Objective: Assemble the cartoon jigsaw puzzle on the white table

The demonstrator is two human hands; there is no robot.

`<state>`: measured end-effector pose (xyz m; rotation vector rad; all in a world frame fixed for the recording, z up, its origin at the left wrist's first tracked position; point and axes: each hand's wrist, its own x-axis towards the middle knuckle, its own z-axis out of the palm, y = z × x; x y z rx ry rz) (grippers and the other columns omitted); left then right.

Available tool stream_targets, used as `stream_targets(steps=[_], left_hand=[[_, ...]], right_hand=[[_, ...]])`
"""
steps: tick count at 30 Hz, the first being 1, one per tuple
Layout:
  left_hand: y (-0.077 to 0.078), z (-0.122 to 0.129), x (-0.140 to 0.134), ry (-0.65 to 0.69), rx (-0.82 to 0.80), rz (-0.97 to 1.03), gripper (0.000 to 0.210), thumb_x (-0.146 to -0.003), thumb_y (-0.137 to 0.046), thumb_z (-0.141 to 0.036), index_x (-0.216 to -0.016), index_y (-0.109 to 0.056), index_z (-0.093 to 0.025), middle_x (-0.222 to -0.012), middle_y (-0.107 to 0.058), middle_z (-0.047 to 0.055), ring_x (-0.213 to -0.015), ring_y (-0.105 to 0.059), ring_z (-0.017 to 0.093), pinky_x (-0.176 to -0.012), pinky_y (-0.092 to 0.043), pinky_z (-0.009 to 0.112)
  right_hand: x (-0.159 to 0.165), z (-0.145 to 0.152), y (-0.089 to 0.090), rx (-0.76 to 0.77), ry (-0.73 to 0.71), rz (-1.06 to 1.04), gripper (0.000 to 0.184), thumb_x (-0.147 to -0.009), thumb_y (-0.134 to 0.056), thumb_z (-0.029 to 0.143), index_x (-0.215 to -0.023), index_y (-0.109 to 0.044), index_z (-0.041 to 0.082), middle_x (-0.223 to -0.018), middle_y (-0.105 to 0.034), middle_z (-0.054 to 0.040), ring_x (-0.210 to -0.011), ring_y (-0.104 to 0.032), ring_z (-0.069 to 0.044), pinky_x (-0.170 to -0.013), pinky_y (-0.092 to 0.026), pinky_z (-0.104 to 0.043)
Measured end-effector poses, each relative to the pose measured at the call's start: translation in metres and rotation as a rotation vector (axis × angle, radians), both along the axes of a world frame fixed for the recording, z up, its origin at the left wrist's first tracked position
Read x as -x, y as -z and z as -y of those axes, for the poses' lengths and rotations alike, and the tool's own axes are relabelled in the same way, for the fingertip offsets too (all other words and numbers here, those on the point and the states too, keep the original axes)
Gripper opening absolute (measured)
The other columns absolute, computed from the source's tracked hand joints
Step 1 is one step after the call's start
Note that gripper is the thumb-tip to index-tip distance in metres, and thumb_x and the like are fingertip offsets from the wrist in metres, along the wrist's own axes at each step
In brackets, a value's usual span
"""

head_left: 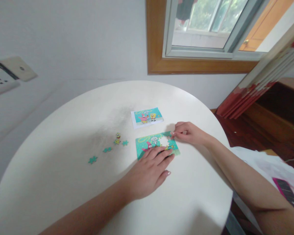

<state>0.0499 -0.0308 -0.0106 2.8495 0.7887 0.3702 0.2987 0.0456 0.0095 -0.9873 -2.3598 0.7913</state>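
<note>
A cartoon jigsaw puzzle [140,146], mostly joined, lies on the white round table, with a white gap in its upper right part. My left hand [150,171] rests flat over the puzzle's lower edge, fingers stretched out, hiding part of the picture. At the top right corner, thumb and forefinger of my right hand [188,132] are pinched on a puzzle piece at the edge; the fingertips cover most of it. Loose teal pieces [92,159] lie to the left, along with a joined yellow character strip [117,138]. Behind the puzzle is a printed reference picture [147,117].
The round table [63,189] stands against a white wall with a wood-framed window [201,67]. A socket [3,78] is on the left wall. To the right are a red-and-white curtain [250,94], white cloth or plastic [254,163] and a dark pink-edged object [287,192].
</note>
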Motion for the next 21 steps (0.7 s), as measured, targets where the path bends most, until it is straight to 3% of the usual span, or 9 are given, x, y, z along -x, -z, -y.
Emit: stream_targets(steps=[2,6,12,17,21], left_hand=[[0.0009,0.0003,0.0001,-0.002,0.006,0.001,0.044,-0.097,-0.042,-0.037,-0.139,-0.042,-0.022,-0.146,-0.044,0.003,-0.133,-0.035,0.023,-0.112,-0.03,0.044],[0.0029,0.0006,0.0003,0.0,0.01,0.002,0.045,-0.097,-0.042,-0.036,-0.14,-0.041,-0.022,-0.148,-0.043,0.003,-0.135,-0.033,0.024,-0.112,-0.029,0.045],[0.0014,-0.0005,0.0009,0.014,0.027,0.012,0.044,-0.097,-0.042,-0.034,-0.14,-0.042,-0.021,-0.146,-0.044,0.005,-0.135,-0.034,0.024,-0.114,-0.028,0.044],[-0.001,-0.0012,0.0008,0.02,0.034,0.02,0.044,-0.096,-0.045,-0.034,-0.138,-0.044,-0.02,-0.145,-0.045,0.007,-0.135,-0.034,0.025,-0.112,-0.031,0.045],[-0.0009,-0.001,0.001,0.02,0.038,0.032,0.043,-0.096,-0.046,-0.034,-0.137,-0.045,-0.02,-0.143,-0.047,0.008,-0.134,-0.035,0.025,-0.112,-0.033,0.045]], right_hand=[[-0.0005,0.001,-0.0021,0.019,-0.013,-0.007,0.034,-0.093,-0.05,0.035,-0.075,-0.071,0.015,-0.061,-0.053,0.0001,-0.062,-0.046,-0.012,-0.062,-0.038,-0.024],[-0.001,0.0021,-0.0048,0.036,-0.082,0.037,0.037,-0.092,-0.052,0.036,-0.065,-0.067,0.015,-0.061,-0.053,-0.0003,-0.064,-0.046,-0.012,-0.064,-0.039,-0.025],[0.0007,0.0017,-0.0043,0.049,-0.117,0.041,0.034,-0.092,-0.053,0.034,-0.071,-0.071,0.015,-0.061,-0.055,-0.0008,-0.065,-0.047,-0.012,-0.064,-0.039,-0.024],[0.0027,0.0014,-0.0022,0.073,-0.083,-0.002,0.032,-0.092,-0.053,0.034,-0.076,-0.073,0.015,-0.065,-0.059,-0.0018,-0.068,-0.049,-0.012,-0.067,-0.04,-0.024],[0.0035,0.0011,0.0006,0.076,-0.093,0.026,0.036,-0.091,-0.052,0.036,-0.068,-0.071,0.016,-0.062,-0.057,-0.0019,-0.067,-0.048,-0.013,-0.066,-0.041,-0.026]])
